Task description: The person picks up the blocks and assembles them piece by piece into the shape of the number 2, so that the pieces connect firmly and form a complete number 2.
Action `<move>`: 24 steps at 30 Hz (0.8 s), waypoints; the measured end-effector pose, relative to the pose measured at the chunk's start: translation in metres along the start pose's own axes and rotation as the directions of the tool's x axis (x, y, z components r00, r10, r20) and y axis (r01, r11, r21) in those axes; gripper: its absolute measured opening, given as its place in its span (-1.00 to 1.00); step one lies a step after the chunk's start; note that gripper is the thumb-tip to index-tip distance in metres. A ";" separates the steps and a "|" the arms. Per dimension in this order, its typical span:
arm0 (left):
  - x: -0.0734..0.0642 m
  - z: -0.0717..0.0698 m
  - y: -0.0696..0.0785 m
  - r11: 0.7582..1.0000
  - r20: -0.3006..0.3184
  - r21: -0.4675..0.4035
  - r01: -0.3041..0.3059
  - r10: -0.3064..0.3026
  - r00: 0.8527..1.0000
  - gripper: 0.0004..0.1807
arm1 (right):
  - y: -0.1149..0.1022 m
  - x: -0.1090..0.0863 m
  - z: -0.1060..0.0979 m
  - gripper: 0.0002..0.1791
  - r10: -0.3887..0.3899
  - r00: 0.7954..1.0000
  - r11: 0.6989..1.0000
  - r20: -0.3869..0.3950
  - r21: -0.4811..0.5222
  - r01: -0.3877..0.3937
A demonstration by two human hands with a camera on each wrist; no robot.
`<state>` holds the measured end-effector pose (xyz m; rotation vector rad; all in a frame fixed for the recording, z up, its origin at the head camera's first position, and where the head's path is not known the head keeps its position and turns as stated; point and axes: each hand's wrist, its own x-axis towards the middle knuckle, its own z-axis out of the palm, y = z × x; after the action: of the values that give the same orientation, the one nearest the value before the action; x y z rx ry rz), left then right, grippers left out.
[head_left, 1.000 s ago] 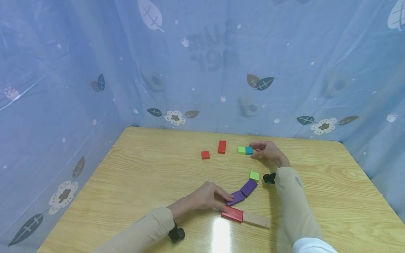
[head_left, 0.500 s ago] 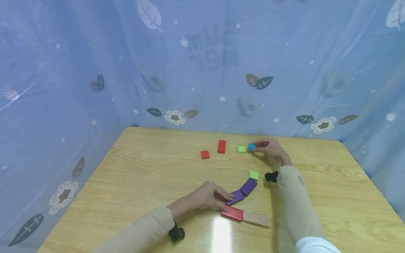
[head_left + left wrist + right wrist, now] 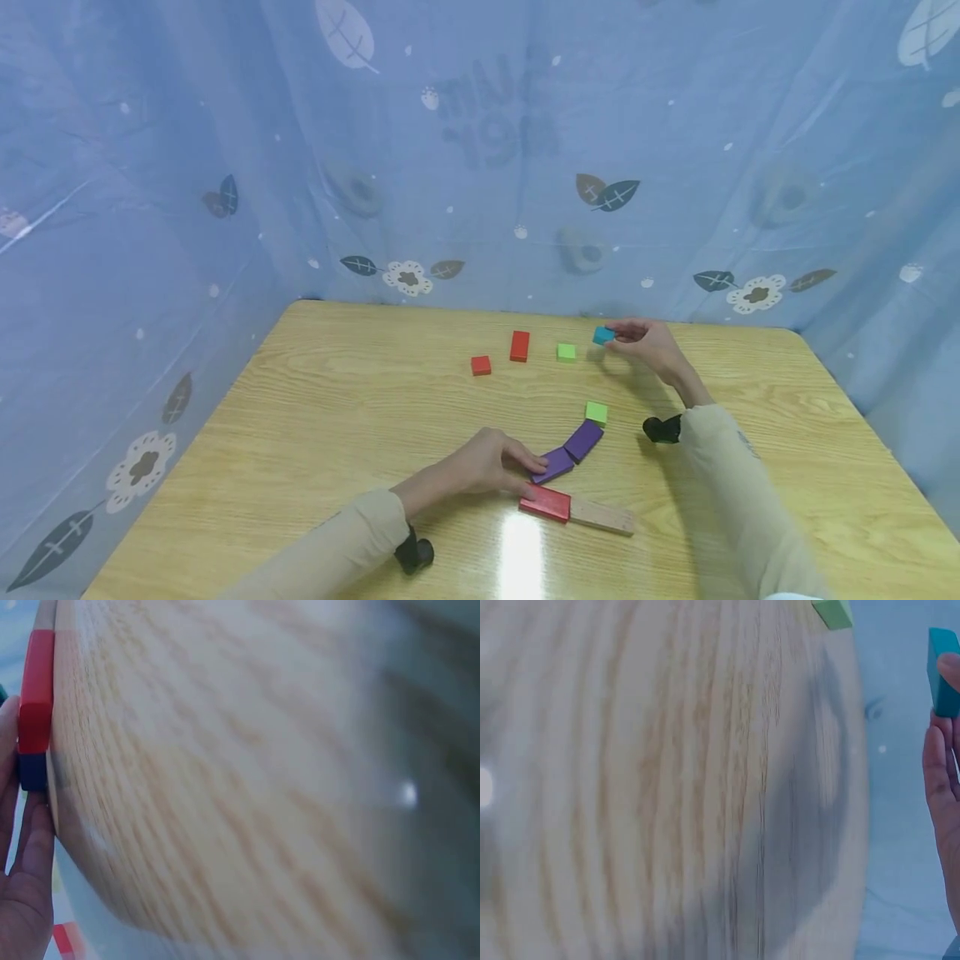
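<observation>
A small blue rectangular block [image 3: 603, 336] is pinched in the fingers of my right hand [image 3: 651, 346], above the wood-grain worktop [image 3: 375, 375] (a lime-green cuboid [image 3: 566, 353] lies nearby). My left hand [image 3: 487, 463], fingers relaxed, touches a red oblong block [image 3: 547, 504] and a purple oblong block [image 3: 553, 465].

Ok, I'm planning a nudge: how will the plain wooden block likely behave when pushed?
The plain wooden block lies flat, so it should slide rather than tip. Its straight edges make rolling unlikely. Pushed toward the adjoining red block, it may meet resistance: the left hand appears to touch that.
</observation>
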<state>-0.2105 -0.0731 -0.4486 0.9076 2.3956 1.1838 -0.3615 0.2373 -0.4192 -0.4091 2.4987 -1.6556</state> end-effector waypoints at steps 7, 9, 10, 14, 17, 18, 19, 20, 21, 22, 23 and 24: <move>0.000 0.000 -0.002 1.000 -0.010 0.010 0.001 -0.001 1.000 -0.65 | 0.003 -0.009 -0.005 -0.45 -0.055 0.998 0.998 -0.033 0.029 0.056; 0.000 0.001 -0.003 1.000 -0.010 0.011 -0.001 0.001 1.000 -0.65 | 0.004 -0.012 -0.004 -0.47 -0.065 0.997 0.997 -0.044 0.028 0.066; 0.000 0.001 -0.004 1.000 -0.009 0.012 -0.002 0.003 1.000 -0.64 | 0.004 -0.013 -0.004 -0.48 -0.068 0.996 0.997 -0.050 0.027 0.069; 0.000 0.000 -0.005 1.000 -0.009 0.005 -0.001 0.001 1.000 -0.64 | 0.003 -0.018 0.000 -0.48 -0.064 0.996 0.998 -0.054 0.007 0.064; 0.000 0.000 -0.004 1.000 -0.011 -0.004 0.009 -0.009 1.000 -0.65 | 0.002 -0.022 0.003 -0.49 -0.056 0.997 0.998 -0.048 -0.003 0.056; 0.000 0.000 -0.004 1.000 -0.010 -0.008 0.012 -0.013 1.000 -0.65 | 0.001 -0.023 0.004 -0.50 -0.055 0.997 0.999 -0.047 -0.002 0.055; 0.000 0.000 -0.004 1.000 -0.010 -0.008 0.016 -0.016 1.000 -0.65 | 0.001 -0.024 0.005 -0.50 -0.061 0.997 0.998 -0.042 -0.006 0.061; 0.000 0.001 -0.003 1.000 -0.009 -0.007 0.019 -0.019 1.000 -0.65 | 0.000 -0.025 0.006 -0.51 -0.064 0.997 0.998 -0.042 -0.005 0.064; 0.000 0.001 -0.003 1.000 -0.008 -0.007 0.020 -0.020 1.000 -0.65 | 0.000 -0.026 0.006 -0.51 -0.069 0.997 0.998 -0.039 -0.007 0.068; 0.000 0.001 -0.003 1.000 -0.008 -0.006 0.021 -0.021 1.000 -0.65 | 0.000 -0.027 0.007 -0.52 -0.074 0.997 0.997 -0.035 -0.003 0.074; 0.001 0.001 -0.003 1.000 -0.007 -0.006 0.025 -0.025 1.000 -0.65 | 0.000 -0.027 0.008 -0.52 -0.081 0.996 0.997 -0.029 -0.005 0.081; 0.001 0.001 -0.003 1.000 -0.006 -0.006 0.025 -0.025 1.000 -0.65 | -0.001 -0.028 0.009 -0.52 -0.089 0.996 0.996 -0.023 -0.008 0.089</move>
<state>-0.2115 -0.0733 -0.4518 0.8708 2.3999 1.1848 -0.3328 0.2374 -0.4236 -0.5112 2.5394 -1.6930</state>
